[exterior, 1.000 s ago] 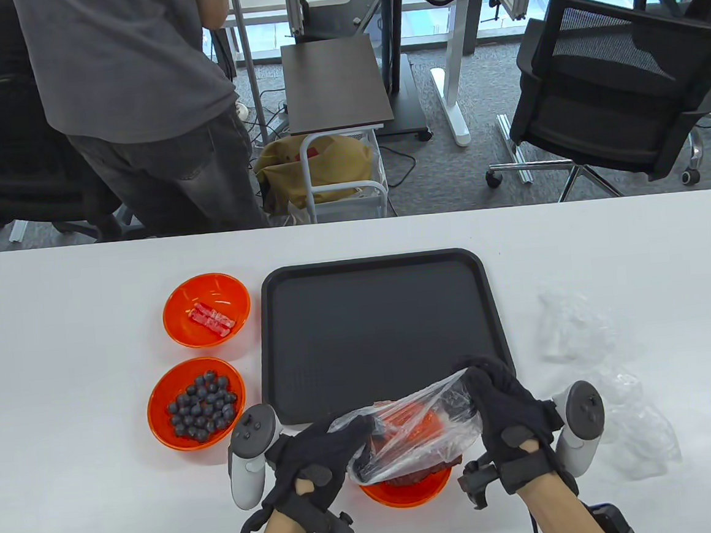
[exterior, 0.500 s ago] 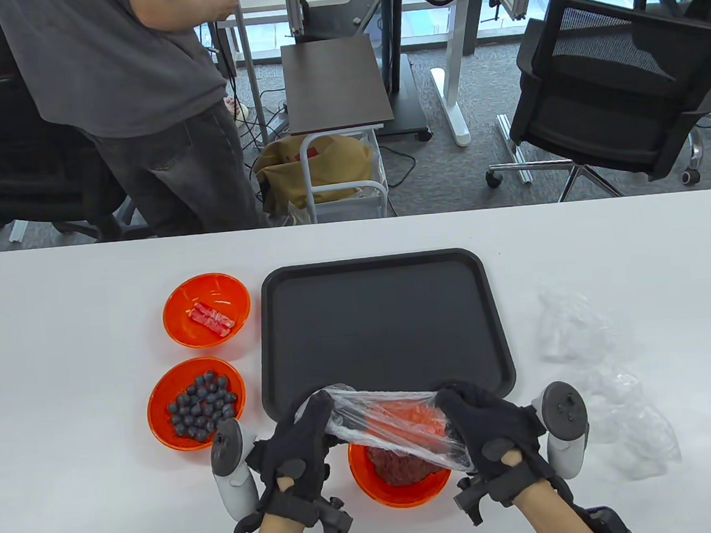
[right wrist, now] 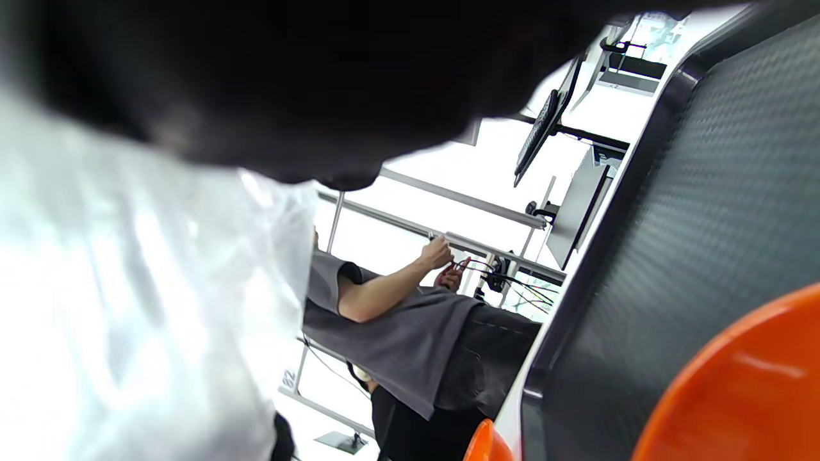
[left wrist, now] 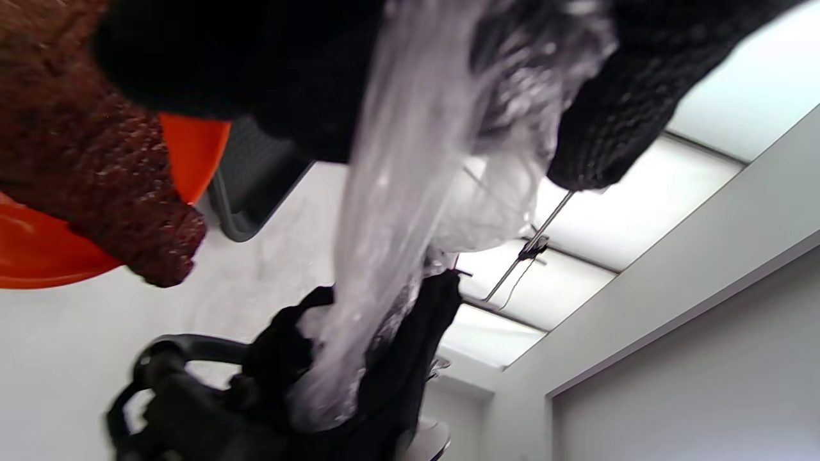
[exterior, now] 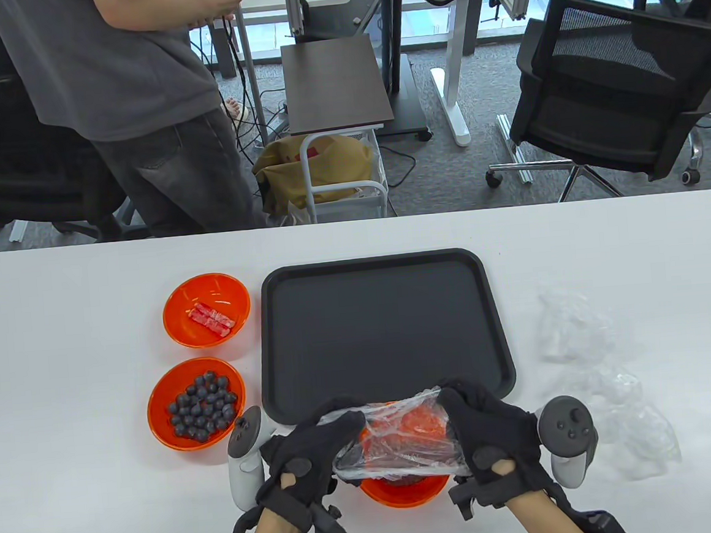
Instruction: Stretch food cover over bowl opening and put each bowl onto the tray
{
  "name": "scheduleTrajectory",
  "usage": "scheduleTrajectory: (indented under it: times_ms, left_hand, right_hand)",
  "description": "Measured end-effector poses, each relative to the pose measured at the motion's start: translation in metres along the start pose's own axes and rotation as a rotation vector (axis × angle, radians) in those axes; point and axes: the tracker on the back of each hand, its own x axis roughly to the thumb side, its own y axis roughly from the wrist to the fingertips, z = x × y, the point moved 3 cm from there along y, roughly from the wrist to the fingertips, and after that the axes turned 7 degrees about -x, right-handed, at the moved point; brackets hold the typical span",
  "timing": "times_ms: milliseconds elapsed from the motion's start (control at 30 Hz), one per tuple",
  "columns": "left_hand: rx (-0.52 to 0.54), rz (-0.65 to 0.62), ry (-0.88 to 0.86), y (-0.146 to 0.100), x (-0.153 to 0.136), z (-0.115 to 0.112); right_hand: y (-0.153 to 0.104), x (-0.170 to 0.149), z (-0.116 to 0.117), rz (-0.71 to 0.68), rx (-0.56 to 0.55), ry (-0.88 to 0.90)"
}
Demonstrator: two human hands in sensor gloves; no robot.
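An orange bowl (exterior: 404, 493) of dark red food sits near the table's front edge, just before the black tray (exterior: 385, 329). A clear plastic food cover (exterior: 400, 438) is stretched above it between both hands. My left hand (exterior: 311, 451) grips the cover's left end and my right hand (exterior: 482, 429) grips its right end. In the left wrist view the cover (left wrist: 397, 192) runs from my left fingers (left wrist: 615, 102) down to the other glove, with the bowl (left wrist: 38, 250) at the left. The right wrist view shows the cover (right wrist: 128, 307) and the bowl's rim (right wrist: 737, 384).
Two uncovered orange bowls stand left of the tray, one with blueberries (exterior: 197, 403), one with red-and-white pieces (exterior: 206, 310). Spare clear covers (exterior: 611, 388) lie on the table at the right. A person (exterior: 128, 106) stands beyond the far edge, near office chairs (exterior: 618, 86).
Both hands lifted the cover, drew it wide over the bowl's far side, then brought it back down closer over the bowl. The person behind the table shifted.
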Motion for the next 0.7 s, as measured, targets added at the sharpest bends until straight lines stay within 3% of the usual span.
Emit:
scheduleTrajectory:
  times_ms: [67, 200, 233, 433, 500, 567, 700]
  left_hand:
    - [0.019, 0.051, 0.113, -0.001, 0.003, -0.001]
    - [0.302, 0.069, 0.444, -0.011, 0.018, 0.005]
    - [0.373, 0.045, 0.487, -0.013, 0.022, 0.005]
    - [0.555, -0.092, 0.672, -0.026, 0.038, 0.007]
    - [0.606, -0.124, 0.683, -0.031, 0.041, 0.008]
    - [0.585, -0.136, 0.634, -0.032, 0.039, 0.01]
    - [0.559, -0.184, 0.318, -0.033, 0.025, 0.02]
  right_hand:
    - [0.002, 0.0, -0.006, 0.0, -0.031, 0.034]
    - [0.002, -0.002, -0.007, 0.016, -0.008, 0.111]
    - [0.003, -0.002, -0.006, 0.02, 0.005, 0.12]
    - [0.001, -0.001, 0.001, 0.027, 0.039, 0.111]
    - [-0.001, -0.001, 0.003, 0.03, 0.048, 0.099]
    - [-0.001, -0.001, 0.004, 0.028, 0.057, 0.08]
    - [-0.004, 0.0, 0.011, -0.018, 0.085, -0.051]
